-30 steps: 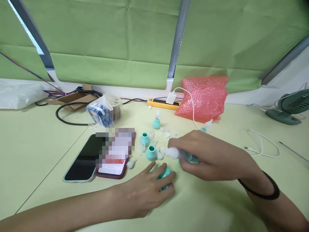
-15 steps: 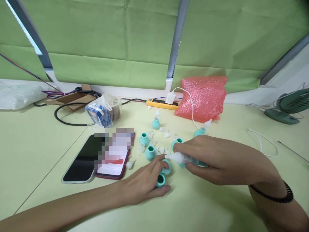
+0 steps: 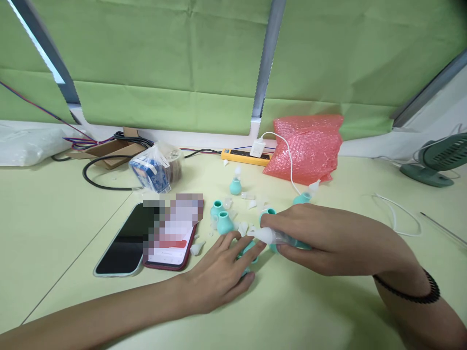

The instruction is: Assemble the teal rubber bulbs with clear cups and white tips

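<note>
Head view: the right hand is clamped around a teal squeeze bulb, held just above the tabletop with its white nozzle pointing left. The left hand lies with its fingers spread and loose, touching a loose teal bulb on the tabletop. More bulbs stand just beyond, beside two phones.

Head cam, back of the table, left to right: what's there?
White plastic bag → cardboard box → bagged tape rolls → yellow power strip → pink bubble wrap → green fan.
</note>
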Tool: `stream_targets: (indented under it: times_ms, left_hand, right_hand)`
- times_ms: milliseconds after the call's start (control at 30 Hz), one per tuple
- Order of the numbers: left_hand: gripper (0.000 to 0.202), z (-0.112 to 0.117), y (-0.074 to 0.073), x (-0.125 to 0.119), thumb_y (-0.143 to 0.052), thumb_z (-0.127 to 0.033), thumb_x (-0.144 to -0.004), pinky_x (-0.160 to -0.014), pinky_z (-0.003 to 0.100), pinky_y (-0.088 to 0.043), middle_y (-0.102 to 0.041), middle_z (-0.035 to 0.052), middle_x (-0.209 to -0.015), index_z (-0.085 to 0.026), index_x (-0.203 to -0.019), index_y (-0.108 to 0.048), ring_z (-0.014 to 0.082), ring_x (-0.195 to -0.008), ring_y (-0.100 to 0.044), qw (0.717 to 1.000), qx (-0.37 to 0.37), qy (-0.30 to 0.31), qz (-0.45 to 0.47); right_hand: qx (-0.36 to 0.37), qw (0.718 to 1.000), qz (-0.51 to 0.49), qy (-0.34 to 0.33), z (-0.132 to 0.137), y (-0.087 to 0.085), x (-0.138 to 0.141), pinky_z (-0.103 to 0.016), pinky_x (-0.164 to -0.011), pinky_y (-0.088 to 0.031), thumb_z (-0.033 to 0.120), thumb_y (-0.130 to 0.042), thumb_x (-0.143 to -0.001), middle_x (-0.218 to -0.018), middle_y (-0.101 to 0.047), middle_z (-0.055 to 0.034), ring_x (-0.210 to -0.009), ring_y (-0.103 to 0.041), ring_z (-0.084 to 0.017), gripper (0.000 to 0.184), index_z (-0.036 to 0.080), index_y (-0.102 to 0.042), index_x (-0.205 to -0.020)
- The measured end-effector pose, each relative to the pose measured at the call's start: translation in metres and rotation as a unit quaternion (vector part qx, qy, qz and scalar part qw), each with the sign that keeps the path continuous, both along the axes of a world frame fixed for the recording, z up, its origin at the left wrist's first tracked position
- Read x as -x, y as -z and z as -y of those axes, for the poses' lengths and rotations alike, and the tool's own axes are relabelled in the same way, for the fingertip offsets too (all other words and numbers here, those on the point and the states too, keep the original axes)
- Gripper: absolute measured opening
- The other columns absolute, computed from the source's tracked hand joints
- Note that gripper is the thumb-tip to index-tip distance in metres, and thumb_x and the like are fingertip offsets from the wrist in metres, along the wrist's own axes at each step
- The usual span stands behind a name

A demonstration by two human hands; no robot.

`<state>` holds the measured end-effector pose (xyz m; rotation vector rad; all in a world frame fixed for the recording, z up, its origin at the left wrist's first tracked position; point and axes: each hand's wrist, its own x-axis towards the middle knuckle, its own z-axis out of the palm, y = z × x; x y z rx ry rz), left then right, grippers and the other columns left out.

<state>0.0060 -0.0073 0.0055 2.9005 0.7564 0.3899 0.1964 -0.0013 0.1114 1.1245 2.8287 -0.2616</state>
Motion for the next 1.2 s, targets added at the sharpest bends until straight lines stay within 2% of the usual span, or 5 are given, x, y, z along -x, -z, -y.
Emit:
stream_targets:
  times_ms: [300,567,933,1067,1200]
  left_hand:
    - [0.032,0.001,0.001,0.002,-0.038,-0.013,-0.078,-0.075,0.034,-0.046,-0.047,0.011,-0.106,-0.015,-0.11,-0.041,0.0213,-0.094,-0.047,0.989,0.105,-0.037,0.097]
    - [0.039,0.003,0.001,0.002,-0.051,-0.023,-0.072,-0.063,0.032,-0.049,-0.041,0.0088,-0.104,-0.019,-0.108,-0.034,0.0164,-0.073,-0.052,0.98,0.146,-0.076,0.114]
    - [0.016,-0.004,-0.007,0.007,-0.049,-0.017,-0.071,-0.063,0.03,-0.044,-0.048,0.0058,-0.082,-0.016,-0.087,-0.044,0.0173,-0.072,-0.049,0.99,0.022,-0.045,0.134]
    - [0.011,-0.008,-0.021,0.011,-0.047,-0.021,-0.066,-0.051,0.028,-0.036,-0.044,0.0033,-0.066,-0.015,-0.072,-0.04,0.0156,-0.059,-0.041,0.976,-0.004,-0.043,0.215]
    - [0.019,-0.013,-0.033,0.017,-0.045,-0.031,-0.076,-0.052,0.027,-0.033,-0.046,0.0039,-0.063,-0.016,-0.066,-0.04,0.0151,-0.058,-0.039,0.973,0.005,-0.05,0.224]
  right_hand:
    - [0.002,1.0,0.005,0.008,-0.003,0.001,0.0,-0.024,-0.05,-0.032,0.015,-0.041,-0.078,-0.065,-0.052,-0.0004,-0.059,-0.048,-0.015,0.01,0.021,-0.047,-0.084]
    - [0.016,1.0,-0.007,0.006,-0.005,0.001,0.001,-0.025,-0.053,-0.034,0.016,-0.04,-0.08,-0.069,-0.053,-0.0007,-0.062,-0.049,-0.015,0.014,0.021,-0.048,-0.09]
    - [0.019,0.999,-0.019,-0.03,-0.007,0.006,0.0,-0.027,-0.058,-0.036,0.023,-0.04,-0.084,-0.077,-0.057,-0.0012,-0.072,-0.053,-0.017,0.017,0.022,-0.048,-0.099]
    - [-0.014,0.999,-0.015,-0.041,-0.008,0.012,0.004,-0.026,-0.056,-0.033,0.03,-0.043,-0.083,-0.068,-0.056,-0.0015,-0.066,-0.051,-0.016,0.016,0.019,-0.054,-0.081]
    - [-0.036,0.998,-0.008,-0.056,-0.005,0.019,0.015,-0.024,-0.048,-0.026,0.035,-0.042,-0.083,-0.057,-0.05,0.0004,-0.054,-0.045,-0.013,0.027,0.018,-0.05,-0.064]
